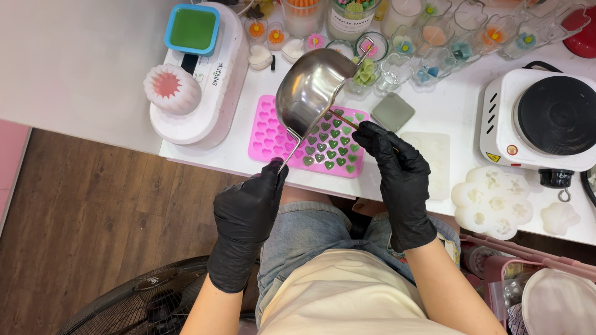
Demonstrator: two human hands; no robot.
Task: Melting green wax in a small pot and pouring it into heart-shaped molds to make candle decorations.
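My left hand [248, 214], in a black glove, grips the handle of a small steel pouring pot [308, 90] and holds it tilted above a pink silicone mould [267, 133] of little hearts. Many hearts on the mould's right side are filled with green wax; those on the left are bare. My right hand [397, 170], also gloved in black, pinches a thin wooden stick [343, 119] whose tip reaches under the pot's rim, over the mould.
A white machine [214, 80] with a blue tray of green stuff stands at the left, a white flower candle beside it. Glass cups and small candles line the back. At right are a white hot plate [540, 121], white moulds [493, 201] and a fan on the floor.
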